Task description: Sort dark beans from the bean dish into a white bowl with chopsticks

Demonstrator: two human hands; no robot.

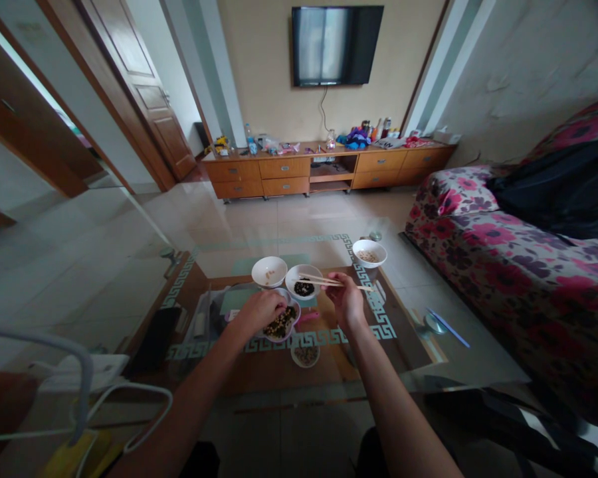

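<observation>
My right hand [347, 302] is closed around a pair of light wooden chopsticks [323, 281], whose tips lie over a white bowl [292, 273] with small dark pieces [304, 287] in it. Curled fingers of my left hand [265, 309] are at the upper left of a pale lilac-rimmed bowl [295, 324] of mixed dark and light pieces [280, 324]. Whether they pinch a piece or the rim is hidden. Behind it, a white bowl [265, 267] has a few light pieces. Another white bowl [377, 246], farther right, contains pale pieces.
The bowls stand on a glass table [408, 362] with a green key pattern. A pink handle-like thing [307, 317] lies between my hands. At the left are a dark flat object [155, 338] and a white cable [149, 392]. A blue stick [448, 327] lies right. A flowered sofa [518, 265] stands beyond.
</observation>
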